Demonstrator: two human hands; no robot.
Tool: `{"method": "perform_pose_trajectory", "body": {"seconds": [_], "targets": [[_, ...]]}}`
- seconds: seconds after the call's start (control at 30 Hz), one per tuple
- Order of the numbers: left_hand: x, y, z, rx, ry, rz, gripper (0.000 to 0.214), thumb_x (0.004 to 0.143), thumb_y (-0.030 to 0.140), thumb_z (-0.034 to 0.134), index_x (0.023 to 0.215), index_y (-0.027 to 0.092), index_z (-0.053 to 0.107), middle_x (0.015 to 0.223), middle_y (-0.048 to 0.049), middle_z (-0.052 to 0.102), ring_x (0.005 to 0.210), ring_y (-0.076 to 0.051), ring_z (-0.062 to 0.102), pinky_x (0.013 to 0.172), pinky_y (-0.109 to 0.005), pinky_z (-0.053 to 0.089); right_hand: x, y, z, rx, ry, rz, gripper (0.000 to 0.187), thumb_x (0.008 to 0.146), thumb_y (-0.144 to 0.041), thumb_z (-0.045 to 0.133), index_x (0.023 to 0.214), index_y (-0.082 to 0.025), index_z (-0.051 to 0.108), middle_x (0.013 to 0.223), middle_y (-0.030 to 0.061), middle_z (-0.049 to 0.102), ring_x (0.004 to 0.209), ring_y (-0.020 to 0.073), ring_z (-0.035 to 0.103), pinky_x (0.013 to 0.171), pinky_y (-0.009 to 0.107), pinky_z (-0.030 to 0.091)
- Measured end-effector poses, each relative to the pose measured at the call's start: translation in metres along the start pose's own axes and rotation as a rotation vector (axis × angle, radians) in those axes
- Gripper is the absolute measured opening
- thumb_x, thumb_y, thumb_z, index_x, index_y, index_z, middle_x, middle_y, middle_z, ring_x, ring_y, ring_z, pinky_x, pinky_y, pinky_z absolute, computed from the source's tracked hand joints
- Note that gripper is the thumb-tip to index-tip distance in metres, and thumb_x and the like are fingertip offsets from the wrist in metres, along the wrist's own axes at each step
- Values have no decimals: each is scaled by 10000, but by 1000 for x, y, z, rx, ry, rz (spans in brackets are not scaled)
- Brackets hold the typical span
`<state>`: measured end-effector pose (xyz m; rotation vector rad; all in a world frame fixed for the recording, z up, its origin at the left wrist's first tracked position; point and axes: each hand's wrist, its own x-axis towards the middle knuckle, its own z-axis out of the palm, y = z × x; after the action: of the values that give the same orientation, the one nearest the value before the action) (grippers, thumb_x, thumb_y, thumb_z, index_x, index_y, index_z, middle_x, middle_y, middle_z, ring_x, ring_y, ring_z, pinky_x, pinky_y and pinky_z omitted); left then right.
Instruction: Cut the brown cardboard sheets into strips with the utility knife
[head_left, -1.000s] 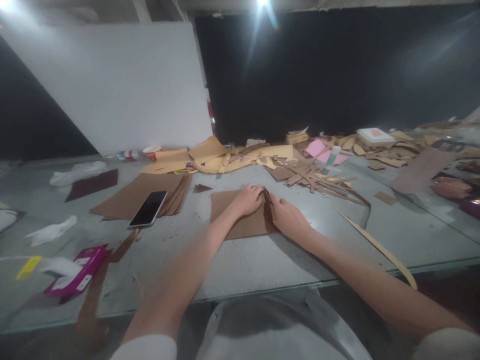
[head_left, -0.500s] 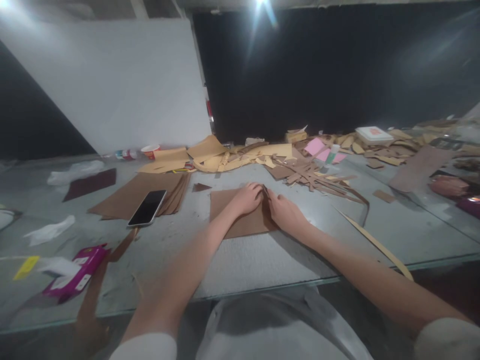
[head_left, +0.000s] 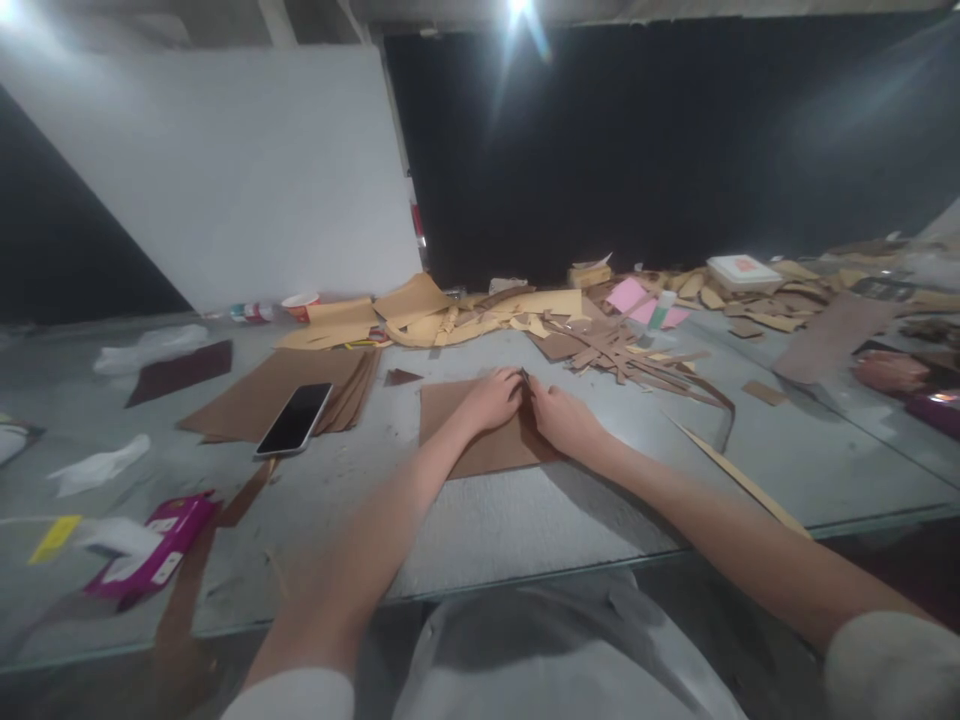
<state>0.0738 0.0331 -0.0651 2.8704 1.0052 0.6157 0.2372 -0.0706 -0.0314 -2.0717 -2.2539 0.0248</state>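
A brown cardboard sheet [head_left: 457, 420] lies flat on the grey table in front of me. My left hand [head_left: 491, 398] rests on the sheet's far right part, fingers curled and pressed down on it. My right hand [head_left: 561, 418] sits right beside it at the sheet's right edge, fingers closed in a pinch round a small dark thing I cannot make out. The two hands touch at the fingertips.
A black phone [head_left: 295, 418] lies on a stack of brown sheets [head_left: 255, 395] to the left. A pink box [head_left: 154, 555] is near the front left. Cardboard strips and scraps [head_left: 622, 350] pile up behind, and a long strip [head_left: 742, 480] trails off right.
Both hands have stayed on the sheet, with only slight shifts of the fingers and the camera.
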Motion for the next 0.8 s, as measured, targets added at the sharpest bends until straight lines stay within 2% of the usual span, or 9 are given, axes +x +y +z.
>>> {"method": "perform_pose_trajectory", "body": {"seconds": [0.2,0.37,0.47,0.8], "targets": [[1,-2,2,25,-33,-11,343,1069,198,460,1336,177,674,1491,-142,679,1377,-288,599,1194,-479,488,3,0,3,-49,-18,-2,652,1103,-197,360,1743,-101,279,1117,229,799,1063,340,798,878,390,552],[1,-8,8,-38,-36,-59,417,1036,135,435,1406,190,619,1452,-129,698,1356,-283,606,1163,-472,510,-3,4,4,-6,-28,21,627,1150,-313,287,1758,-165,259,1098,204,809,1018,337,806,868,398,550],[0,-11,11,-77,-25,-88,450,1011,124,447,1428,196,599,1446,-132,695,1389,-280,590,1172,-471,509,-7,5,4,21,-32,28,618,1157,-323,265,1761,-192,254,1119,192,812,1016,327,807,869,388,546],[0,-9,11,-124,-6,-77,433,988,116,454,1382,194,615,1403,-129,700,1387,-283,581,1179,-466,513,-16,4,3,-26,-35,33,620,1165,-351,285,1766,-202,243,1100,185,819,1008,328,813,845,375,548]]}}
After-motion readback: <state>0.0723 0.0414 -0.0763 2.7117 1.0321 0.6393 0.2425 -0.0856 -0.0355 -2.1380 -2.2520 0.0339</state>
